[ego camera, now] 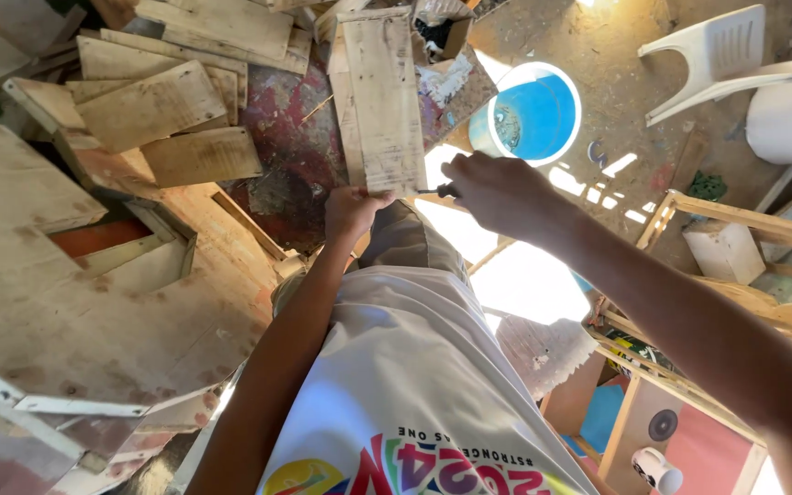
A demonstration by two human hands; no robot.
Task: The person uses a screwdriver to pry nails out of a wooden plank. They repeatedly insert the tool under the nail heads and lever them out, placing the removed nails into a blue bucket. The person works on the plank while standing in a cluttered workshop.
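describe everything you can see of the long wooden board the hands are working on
The long wooden board is a pale, worn plank, scuffed and stained grey. It lies lengthwise away from the person, over other scrap boards and a red-stained surface. The left hand grips its near end from the left; the right hand holds a small dark-handled tool at the near right corner.

Left hand (352,209) pinches the near end of a narrow plywood board (383,96), board running away from the person. Right hand (503,191) closed on a dark-handled tool (442,191), tip at the board's near edge, just right of the left hand. Blue bucket (533,115) just beyond right hand. Loose plywood offcuts (171,101) left of and beyond left hand. White plastic chair (721,55) far right.
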